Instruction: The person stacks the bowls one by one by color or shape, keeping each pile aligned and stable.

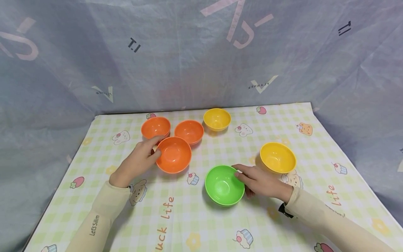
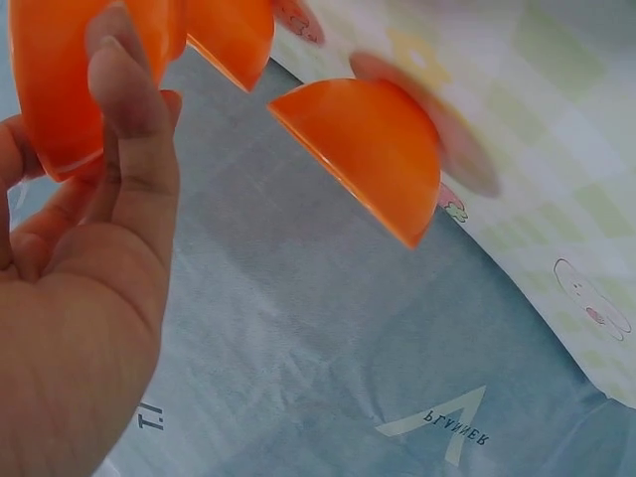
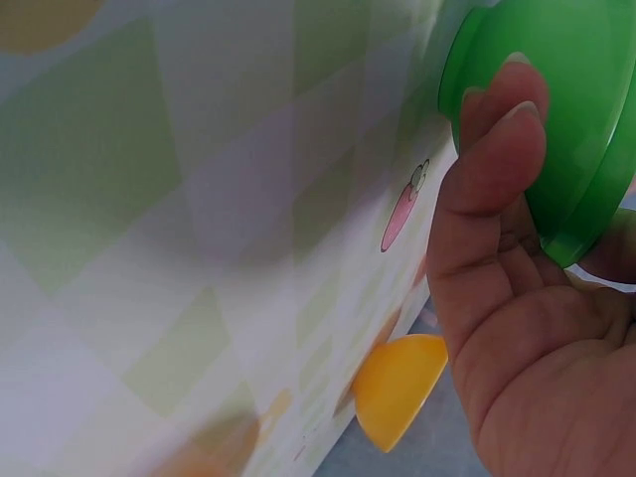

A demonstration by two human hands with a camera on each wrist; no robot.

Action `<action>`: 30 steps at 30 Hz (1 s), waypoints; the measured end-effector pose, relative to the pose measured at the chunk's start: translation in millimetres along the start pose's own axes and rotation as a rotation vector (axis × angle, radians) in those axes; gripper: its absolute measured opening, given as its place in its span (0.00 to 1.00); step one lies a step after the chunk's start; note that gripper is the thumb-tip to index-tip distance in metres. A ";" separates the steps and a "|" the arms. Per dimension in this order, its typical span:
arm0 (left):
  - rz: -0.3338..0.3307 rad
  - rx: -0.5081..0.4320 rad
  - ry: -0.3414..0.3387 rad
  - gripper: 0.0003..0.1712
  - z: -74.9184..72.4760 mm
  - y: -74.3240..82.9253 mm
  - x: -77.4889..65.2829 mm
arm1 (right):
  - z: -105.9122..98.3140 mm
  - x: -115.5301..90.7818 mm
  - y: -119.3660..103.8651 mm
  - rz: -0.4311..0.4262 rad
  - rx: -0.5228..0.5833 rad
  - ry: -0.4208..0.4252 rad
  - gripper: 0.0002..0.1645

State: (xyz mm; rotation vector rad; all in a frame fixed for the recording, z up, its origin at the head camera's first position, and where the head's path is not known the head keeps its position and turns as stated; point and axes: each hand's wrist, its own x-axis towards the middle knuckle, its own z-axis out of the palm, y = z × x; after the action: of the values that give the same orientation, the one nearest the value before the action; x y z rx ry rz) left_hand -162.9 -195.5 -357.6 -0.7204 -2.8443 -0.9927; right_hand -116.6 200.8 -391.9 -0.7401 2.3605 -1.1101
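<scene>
1. Bowl of glossy orange plastic (image 1: pixel 174 157), round and open at the top, sits left of centre; the left hand (image 1: pixel 136 162) pinches its left rim between thumb and fingers. Whether it rests on the cloth, I cannot tell.
2. The right hand (image 1: pixel 266 182) holds the right rim of a round, glossy green plastic bowl (image 1: pixel 224 185), thumb at the rim and fingers against the outer wall. This bowl is nearer and further right than the held orange one.
3. Two more round orange plastic bowls, a left one (image 1: pixel 155 127) and a right one (image 1: pixel 189 132), stand just beyond the held orange bowl.
4. Round yellow plastic bowls: one (image 1: pixel 217 119) at the far edge, another (image 1: pixel 278 157) at right, just beyond the right hand.
5. Green-and-white checked tablecloth (image 1: pixel 239 217) lies beneath; blue-grey printed fabric (image 1: pixel 176 70) hangs at the far side.
</scene>
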 end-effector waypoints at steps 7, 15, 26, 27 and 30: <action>0.030 -0.009 0.022 0.25 0.3 5.5 0.8 | 0.0 -0.1 0.6 0.005 0.001 0.002 0.18; 0.081 -0.014 0.030 0.23 4.9 12.8 3.4 | 0.2 0.3 0.5 -0.002 0.013 -0.003 0.19; 0.129 -0.041 0.025 0.23 8.0 27.4 5.4 | 0.5 -0.5 0.8 -0.008 0.009 0.003 0.19; 0.132 -0.042 0.023 0.23 8.1 28.9 5.5 | 0.5 -0.5 0.9 -0.009 0.009 0.004 0.19; 0.140 -0.039 0.028 0.24 8.3 33.3 5.8 | 0.5 -0.3 0.6 -0.009 0.009 0.004 0.19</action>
State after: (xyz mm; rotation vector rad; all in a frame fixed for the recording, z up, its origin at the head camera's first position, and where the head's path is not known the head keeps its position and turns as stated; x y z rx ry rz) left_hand -152.5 -165.2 -343.8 -0.8876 -2.7141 -1.0308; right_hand -116.3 201.0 -392.6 -0.7467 2.3563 -1.1264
